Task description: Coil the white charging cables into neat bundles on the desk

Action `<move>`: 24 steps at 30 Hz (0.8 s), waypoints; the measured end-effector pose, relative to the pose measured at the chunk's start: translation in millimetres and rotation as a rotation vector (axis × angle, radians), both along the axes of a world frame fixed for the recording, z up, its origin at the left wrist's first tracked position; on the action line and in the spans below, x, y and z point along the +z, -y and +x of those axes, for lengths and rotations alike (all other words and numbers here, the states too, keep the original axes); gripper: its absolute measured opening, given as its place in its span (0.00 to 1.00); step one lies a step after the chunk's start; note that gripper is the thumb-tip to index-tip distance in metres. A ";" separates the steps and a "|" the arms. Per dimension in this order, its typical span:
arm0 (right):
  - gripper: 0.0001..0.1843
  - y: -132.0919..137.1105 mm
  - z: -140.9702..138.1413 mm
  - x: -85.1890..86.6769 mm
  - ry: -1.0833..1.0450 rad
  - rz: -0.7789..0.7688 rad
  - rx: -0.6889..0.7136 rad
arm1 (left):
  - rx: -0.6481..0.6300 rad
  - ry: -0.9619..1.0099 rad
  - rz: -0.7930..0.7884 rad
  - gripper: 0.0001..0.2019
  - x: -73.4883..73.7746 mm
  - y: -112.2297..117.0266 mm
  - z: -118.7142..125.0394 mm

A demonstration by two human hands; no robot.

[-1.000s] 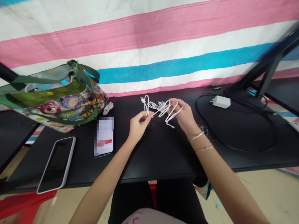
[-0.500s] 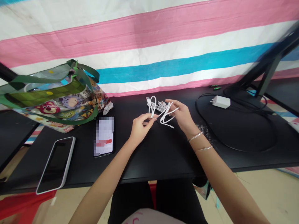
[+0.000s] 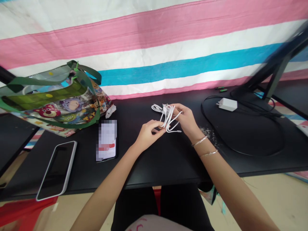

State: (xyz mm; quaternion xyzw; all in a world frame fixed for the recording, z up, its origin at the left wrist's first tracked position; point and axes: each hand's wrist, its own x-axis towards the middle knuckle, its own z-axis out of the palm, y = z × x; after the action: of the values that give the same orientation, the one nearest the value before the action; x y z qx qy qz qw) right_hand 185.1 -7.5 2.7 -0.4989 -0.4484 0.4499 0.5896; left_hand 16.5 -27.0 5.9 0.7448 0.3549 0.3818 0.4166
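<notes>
A white charging cable [image 3: 168, 119], gathered in loose loops, is held between both hands above the black desk [image 3: 154, 163]. My left hand [image 3: 149, 133] pinches the lower left side of the loops between thumb and fingers. On the upper right, my right hand [image 3: 184, 117] grips the same loops, its fingertips partly behind the strands. One thin cable end sticks out at the lower right of the bundle. Just behind the loops lies another coil of white cable [image 3: 156, 108] on the desk.
A white charger plug [image 3: 227, 104] and a looped black cable [image 3: 204, 118] lie on the right. On the left are a lit phone [image 3: 107, 139], a white-edged dark device [image 3: 57, 170] and a cartoon-print bag [image 3: 69, 106]. A monitor stand [image 3: 276, 73] rises at the back right.
My left hand has moved slightly right, bringing its loop of cable against the loops in my right hand. The coil behind now shows more clearly. My right hand has barely moved.
</notes>
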 end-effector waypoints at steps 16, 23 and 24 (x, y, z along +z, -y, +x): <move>0.17 1.8 -6.5 2.6 0.080 0.140 0.019 | -0.093 -0.054 -0.021 0.09 1.4 1.4 3.5; 0.21 3.8 -7.5 0.9 0.019 0.105 0.130 | -0.192 -0.065 -0.085 0.10 6.5 5.6 5.1; 0.22 4.2 -8.0 1.0 0.016 0.105 0.138 | -0.194 -0.061 -0.088 0.09 6.7 6.2 5.2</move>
State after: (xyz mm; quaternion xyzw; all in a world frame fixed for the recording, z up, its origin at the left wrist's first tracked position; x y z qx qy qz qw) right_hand 177.1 -11.7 3.7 -0.4388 -0.5093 0.4613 0.5791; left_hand 21.7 -33.3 12.6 0.7679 0.3101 0.3008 0.4730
